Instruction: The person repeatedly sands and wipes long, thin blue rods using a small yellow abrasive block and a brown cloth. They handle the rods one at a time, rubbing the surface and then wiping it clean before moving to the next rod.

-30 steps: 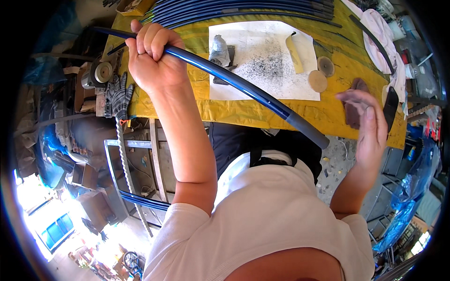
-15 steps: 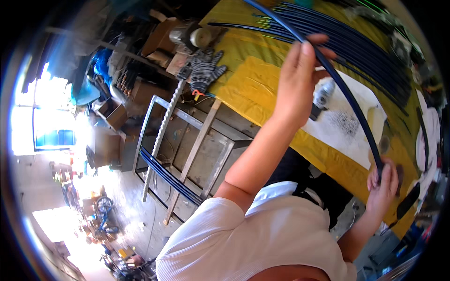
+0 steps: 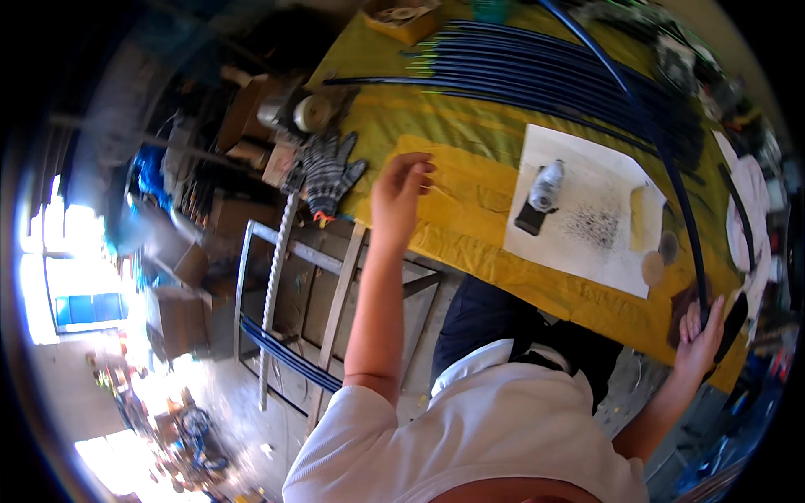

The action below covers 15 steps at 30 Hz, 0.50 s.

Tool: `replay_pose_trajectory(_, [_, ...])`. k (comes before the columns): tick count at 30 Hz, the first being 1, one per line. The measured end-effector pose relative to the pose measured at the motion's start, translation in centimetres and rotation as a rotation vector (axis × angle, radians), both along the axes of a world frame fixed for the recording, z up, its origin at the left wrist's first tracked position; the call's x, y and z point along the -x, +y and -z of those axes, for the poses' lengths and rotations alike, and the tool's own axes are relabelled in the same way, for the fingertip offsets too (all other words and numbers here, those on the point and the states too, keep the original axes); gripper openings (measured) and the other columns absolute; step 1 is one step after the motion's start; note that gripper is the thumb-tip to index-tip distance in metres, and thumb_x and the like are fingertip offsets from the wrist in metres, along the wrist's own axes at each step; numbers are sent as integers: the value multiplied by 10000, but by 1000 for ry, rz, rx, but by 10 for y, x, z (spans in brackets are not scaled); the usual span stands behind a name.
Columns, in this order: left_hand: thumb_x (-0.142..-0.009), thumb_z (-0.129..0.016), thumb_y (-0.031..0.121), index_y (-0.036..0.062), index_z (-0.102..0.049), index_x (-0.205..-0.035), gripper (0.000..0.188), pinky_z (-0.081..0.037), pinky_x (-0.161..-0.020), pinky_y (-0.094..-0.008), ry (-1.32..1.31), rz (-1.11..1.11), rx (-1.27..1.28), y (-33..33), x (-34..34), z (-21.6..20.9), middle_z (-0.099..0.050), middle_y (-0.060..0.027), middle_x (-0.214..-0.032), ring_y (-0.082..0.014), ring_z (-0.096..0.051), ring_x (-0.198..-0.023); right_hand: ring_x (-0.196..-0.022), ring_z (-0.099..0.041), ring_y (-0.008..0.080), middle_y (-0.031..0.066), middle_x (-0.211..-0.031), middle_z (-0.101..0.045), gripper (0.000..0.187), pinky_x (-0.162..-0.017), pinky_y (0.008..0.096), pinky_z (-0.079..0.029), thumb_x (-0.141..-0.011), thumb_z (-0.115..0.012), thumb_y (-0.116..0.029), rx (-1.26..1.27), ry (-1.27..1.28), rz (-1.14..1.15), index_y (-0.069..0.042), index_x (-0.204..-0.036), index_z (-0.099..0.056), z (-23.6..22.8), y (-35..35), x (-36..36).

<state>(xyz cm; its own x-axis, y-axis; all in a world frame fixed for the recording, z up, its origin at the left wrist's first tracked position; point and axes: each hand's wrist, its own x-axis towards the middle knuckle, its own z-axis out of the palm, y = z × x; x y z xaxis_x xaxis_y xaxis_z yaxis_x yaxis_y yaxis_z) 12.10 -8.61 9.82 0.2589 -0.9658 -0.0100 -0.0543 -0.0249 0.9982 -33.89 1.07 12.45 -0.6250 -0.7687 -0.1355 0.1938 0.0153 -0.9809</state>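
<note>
My right hand (image 3: 700,335), at the table's right front corner, is closed around the lower end of a long dark-blue rod (image 3: 673,168). The rod rises in a gentle bend across the table, and its upper end runs out of the picture. My left hand (image 3: 402,186) is off the rod, over the table's front left part, with its fingers loosely bent and nothing seen in them. Between the hands lies a white sheet (image 3: 549,155) speckled with black. On it are a clear bottle (image 3: 547,186) and a small dark block (image 3: 529,220).
Several similar rods (image 3: 520,71) lie in a row at the back of the yellow-covered table (image 3: 470,189). A striped glove (image 3: 327,172) rests at its left edge. A metal frame (image 3: 323,260) holding more rods stands left of me. A yellow box (image 3: 411,29) sits far back.
My left hand has let go of the rod and moved left and down. The right hand keeps its hold, and the rod has shifted slightly right. The view has also shifted.
</note>
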Motion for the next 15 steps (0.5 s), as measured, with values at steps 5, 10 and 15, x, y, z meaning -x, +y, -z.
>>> replay_pose_trajectory(5, [-856,-540,73,43,-630,-967,146,-466,-630,-265,-528,15,182,-59,-2,1,-638,-66,-854,-158,-594,-686,-404,-250,24,-44,-504,-288,275,-352,175,-198,-948,-468,-318,-16,0,64,-85,-803,-471,-18,11,-5])
replay_pose_trajectory(10, [-796,-595,93,81,-644,-920,134,-477,-679,-341,-956,177,357,-125,27,7,-619,-71,-869,-259,-581,-774,-394,-250,24,-46,-495,-291,312,-355,185,-195,-939,-482,-338,-38,-39,189,-65,-789,-492,-25,26,1])
replay_pose_trajectory(15, [-765,-626,123,137,-642,-939,176,-483,-728,-358,-1269,383,467,-163,76,12,-596,-33,-929,-244,-541,-921,-387,-245,30,-52,-485,-281,330,-362,208,-182,-931,-496,-352,-49,27,168,-77,-748,-490,-18,56,33])
